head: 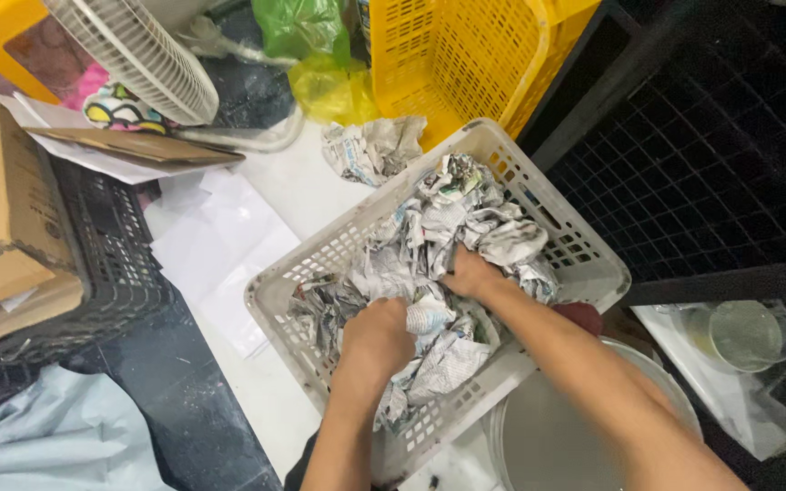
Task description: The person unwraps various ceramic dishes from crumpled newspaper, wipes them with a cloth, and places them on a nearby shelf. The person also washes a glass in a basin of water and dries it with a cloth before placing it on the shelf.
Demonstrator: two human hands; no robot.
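Crumpled newspaper [429, 264] fills the white basket [584, 264]; left hand [377, 338] fisted around one wad, right hand [471, 273] buried among wads, grip unclear; risk: loose wads may spill over the rim if tugged.

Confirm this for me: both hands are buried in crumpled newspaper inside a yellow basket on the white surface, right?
Not quite. The basket holding the crumpled newspaper is white or pale grey, not yellow; the yellow crate stands behind it. The head view shows this. The rest holds: left hand and right hand are both in the newspaper.
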